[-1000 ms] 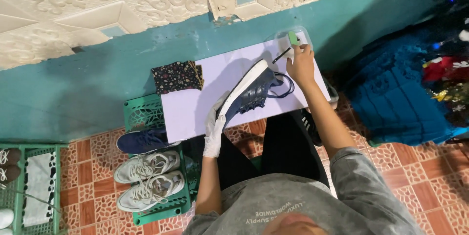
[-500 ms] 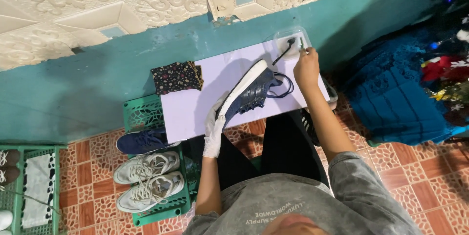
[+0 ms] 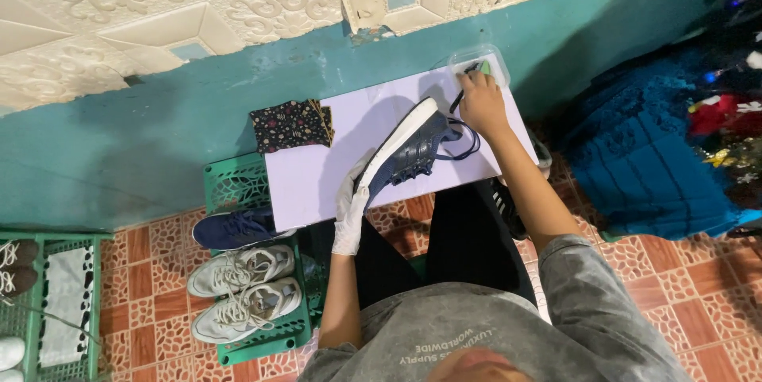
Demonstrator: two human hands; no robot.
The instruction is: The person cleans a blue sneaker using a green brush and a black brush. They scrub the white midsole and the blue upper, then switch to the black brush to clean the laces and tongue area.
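Two hands work over a pale lilac board [image 3: 317,175] that lies across the person's lap, beside a teal wall with cream embossed panels above it.

Largest on the board is a navy blue sneaker [image 3: 409,152]. It lies tilted on its side, diagonal across the board, toe toward the wall and heel toward the person. Its thick white sole faces left and forms a bright edge along the dark upper. Loose navy laces loop out from it to the right.

Left hand [image 3: 349,211]: it wears a white glove and is wrapped around the heel end of the sneaker at the board's near edge, holding it.

Right hand [image 3: 480,100]: it is bare, with fingers closed around a thin dark brush handle [image 3: 460,94]. It is just beside the sneaker's toe, at a clear plastic tub [image 3: 479,64] on the board's far right corner; something green shows inside the tub.

A small dark cloth with a floral print [image 3: 290,124] lies at the board's far left corner, well apart from the sneaker.

On the tiled floor to the left, a green plastic crate [image 3: 238,183] holds another navy shoe [image 3: 234,229] and a pair of white sneakers [image 3: 242,291].
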